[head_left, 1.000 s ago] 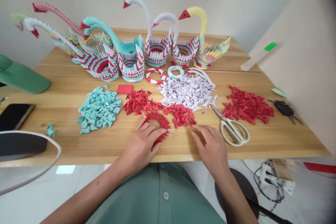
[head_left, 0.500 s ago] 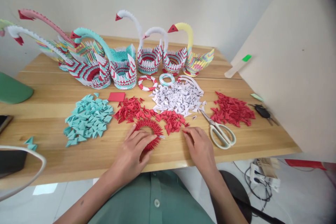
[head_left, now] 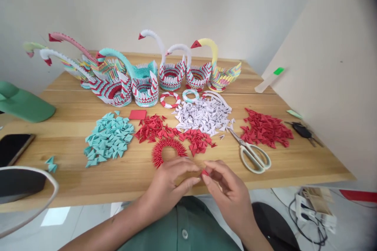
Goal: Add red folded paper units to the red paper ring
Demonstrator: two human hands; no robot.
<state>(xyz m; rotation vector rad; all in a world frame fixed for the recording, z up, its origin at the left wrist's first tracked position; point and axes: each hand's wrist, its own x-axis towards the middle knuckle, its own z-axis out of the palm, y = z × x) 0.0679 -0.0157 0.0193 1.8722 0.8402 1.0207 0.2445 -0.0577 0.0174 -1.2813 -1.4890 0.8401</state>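
My right hand pinches a small folded red paper piece between thumb and fingertips, above the table's front edge. Close beside that piece is my left hand, its thumb and forefinger curved with a gap between the tips. I see nothing held in it. Behind my left hand lies a spiky red paper ring, its near side partly hidden by the hand. Just beyond the ring are loose red paper triangles, with a pile of white paper triangles farther back.
Turquoise triangles lie to the left, scissors and another red pile to the right. Several paper swans stand along the back. A phone and green bottle are at far left, keys at far right.
My left hand has let go of the red ring and moved right. My right hand has drawn back from the red pile with a paper piece. The view has shifted slightly.
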